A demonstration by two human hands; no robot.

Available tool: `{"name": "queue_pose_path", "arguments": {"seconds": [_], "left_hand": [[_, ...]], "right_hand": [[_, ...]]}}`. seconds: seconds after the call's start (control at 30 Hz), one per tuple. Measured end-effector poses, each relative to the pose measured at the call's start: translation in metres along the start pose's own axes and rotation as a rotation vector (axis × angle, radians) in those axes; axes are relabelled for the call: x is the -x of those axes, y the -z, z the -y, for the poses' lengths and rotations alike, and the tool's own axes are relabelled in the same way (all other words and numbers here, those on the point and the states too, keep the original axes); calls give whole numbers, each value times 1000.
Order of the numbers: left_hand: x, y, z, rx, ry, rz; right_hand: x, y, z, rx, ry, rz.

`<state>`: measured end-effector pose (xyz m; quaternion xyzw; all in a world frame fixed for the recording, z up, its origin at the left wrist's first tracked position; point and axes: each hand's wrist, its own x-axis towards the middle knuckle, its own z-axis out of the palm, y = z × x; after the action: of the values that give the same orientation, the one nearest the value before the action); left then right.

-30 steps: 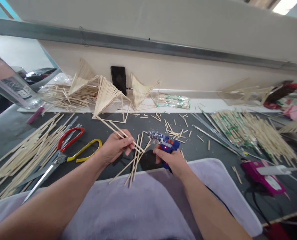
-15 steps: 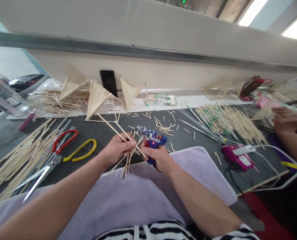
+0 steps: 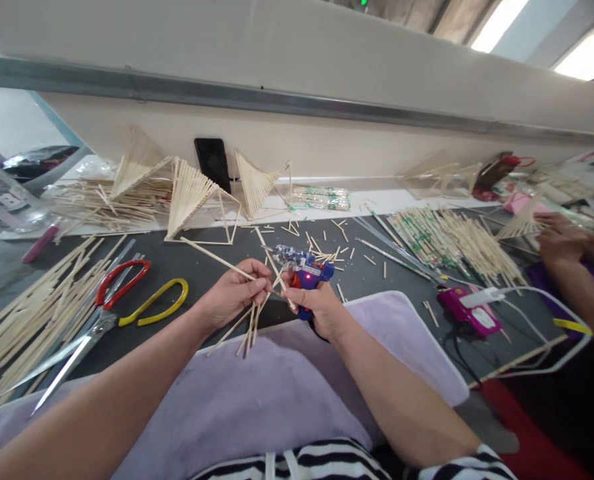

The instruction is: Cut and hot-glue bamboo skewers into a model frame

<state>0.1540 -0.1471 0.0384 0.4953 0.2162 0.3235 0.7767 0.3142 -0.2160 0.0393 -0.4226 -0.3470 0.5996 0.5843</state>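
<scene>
Pinched in my left hand is a thin wooden stick, its far end pointing up and left over the dark table. My right hand is closed around a blue hot glue gun with a lit red light, its nozzle pointing left. Another stick slants up and left from my right fingertips, in front of the gun. Both hands nearly touch. Beneath them, several loose sticks fan out toward the lilac cloth. My fingers hide where the stick ends meet.
Scissors with red and yellow handles lie left, over long sticks. Twisted stick frames and a phone stand at the back. Cut bits lie beyond the gun. A magenta power adapter and another person's hands are right.
The two sticks, earlier held close together and crossing toward the lower right, are now apart: one in my left hand, the other steeper at my right fingers. The view has shifted slightly.
</scene>
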Motion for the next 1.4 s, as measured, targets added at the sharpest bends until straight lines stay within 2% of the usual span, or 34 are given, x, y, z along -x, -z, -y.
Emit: {"name": "queue_pose_path", "arguments": {"seconds": [0.23, 0.43, 0.77, 0.87, 1.1, 1.4], "left_hand": [[-1, 3, 1, 7, 42, -42], [-2, 6, 6, -111, 74, -135], [1, 0, 6, 139, 56, -215], [2, -5, 6, 179, 72, -254], [6, -16, 10, 194, 123, -253], [6, -18, 14, 189, 115, -295]], "right_hand": [[-11, 12, 4, 47, 60, -148], [-14, 14, -1, 111, 133, -224], [-17, 16, 0, 97, 178, -296], [-16, 16, 2, 61, 171, -302], [-15, 15, -1, 54, 162, -258], [-15, 16, -3, 71, 138, -274]]}}
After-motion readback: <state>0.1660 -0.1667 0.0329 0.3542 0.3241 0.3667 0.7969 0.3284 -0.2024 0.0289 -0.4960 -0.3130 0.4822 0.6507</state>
